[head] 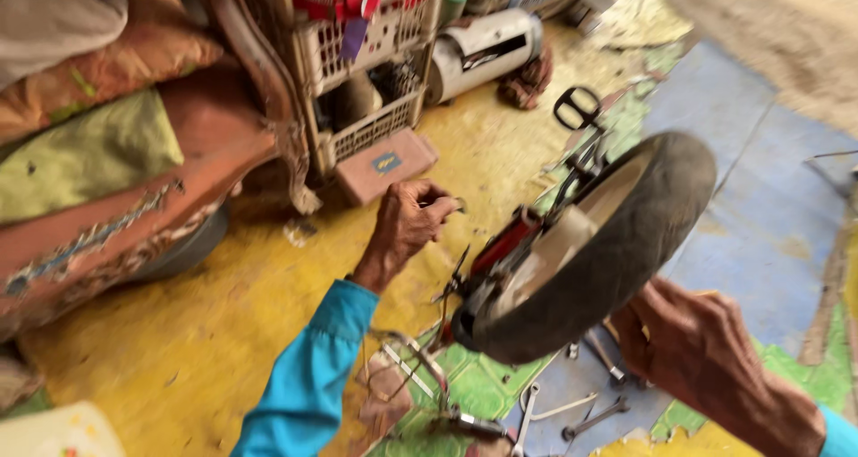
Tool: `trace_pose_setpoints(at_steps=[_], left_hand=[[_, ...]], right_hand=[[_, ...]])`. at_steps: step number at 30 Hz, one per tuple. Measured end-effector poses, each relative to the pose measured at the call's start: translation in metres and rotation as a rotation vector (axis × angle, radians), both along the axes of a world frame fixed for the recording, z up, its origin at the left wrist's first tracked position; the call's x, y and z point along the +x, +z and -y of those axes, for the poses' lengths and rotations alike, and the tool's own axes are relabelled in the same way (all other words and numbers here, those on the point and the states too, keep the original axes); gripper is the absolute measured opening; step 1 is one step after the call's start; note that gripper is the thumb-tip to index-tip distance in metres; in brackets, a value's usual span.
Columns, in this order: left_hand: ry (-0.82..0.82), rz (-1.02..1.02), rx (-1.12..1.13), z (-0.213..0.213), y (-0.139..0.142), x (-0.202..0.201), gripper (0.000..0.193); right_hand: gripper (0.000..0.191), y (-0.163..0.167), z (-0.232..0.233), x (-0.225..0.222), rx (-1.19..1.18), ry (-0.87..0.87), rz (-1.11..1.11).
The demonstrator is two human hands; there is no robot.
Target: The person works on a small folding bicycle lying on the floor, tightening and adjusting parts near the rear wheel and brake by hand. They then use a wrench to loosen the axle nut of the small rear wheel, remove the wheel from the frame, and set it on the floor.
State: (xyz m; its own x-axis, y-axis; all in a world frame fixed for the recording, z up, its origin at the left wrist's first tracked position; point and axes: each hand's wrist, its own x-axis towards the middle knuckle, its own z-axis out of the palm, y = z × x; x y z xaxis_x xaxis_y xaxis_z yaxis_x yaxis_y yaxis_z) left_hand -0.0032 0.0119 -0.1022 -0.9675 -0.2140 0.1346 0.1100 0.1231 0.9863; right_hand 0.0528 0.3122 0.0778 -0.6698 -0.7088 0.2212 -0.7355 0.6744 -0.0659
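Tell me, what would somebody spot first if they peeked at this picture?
Most likely the small bicycle wheel with its thick grey tyre, tilted in the middle, with the right hand gripping its lower edge. Just left of it, the left hand in a blue sleeve is curled shut above the red bicycle frame. Wrenches lie on the bright green and yellow floor below.

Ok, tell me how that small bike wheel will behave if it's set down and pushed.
The wheel looks round with a smooth dark tyre, so it would likely roll. The attached red frame probably makes it lopsided and apt to tip. The right hand steadies it now.
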Motion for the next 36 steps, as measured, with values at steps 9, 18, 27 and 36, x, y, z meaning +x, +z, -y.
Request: trace_pose_setpoints(at_steps=[9,18,27,36], left_hand=[[-0.148,0.474,-0.691,-0.049,-0.192,0.060,0.022],[-0.268,0.460,-0.899,-0.083,-0.224,0.063,0.023],[-0.249,0.441,-0.888,-0.094,-0.208,0.065,0.024],[0.249,0.285,-0.546,-0.043,-0.163,0.073,0.025]], right_hand=[[0.018,0.003,-0.023,0.014,-0.015,0.110,-0.052],[0.019,-0.014,-0.044,0.007,-0.048,0.152,-0.115],[0.017,-0.007,-0.043,0.003,-0.120,0.160,-0.063],[0.016,-0.012,-0.052,0.004,-0.317,0.211,-0.106]])
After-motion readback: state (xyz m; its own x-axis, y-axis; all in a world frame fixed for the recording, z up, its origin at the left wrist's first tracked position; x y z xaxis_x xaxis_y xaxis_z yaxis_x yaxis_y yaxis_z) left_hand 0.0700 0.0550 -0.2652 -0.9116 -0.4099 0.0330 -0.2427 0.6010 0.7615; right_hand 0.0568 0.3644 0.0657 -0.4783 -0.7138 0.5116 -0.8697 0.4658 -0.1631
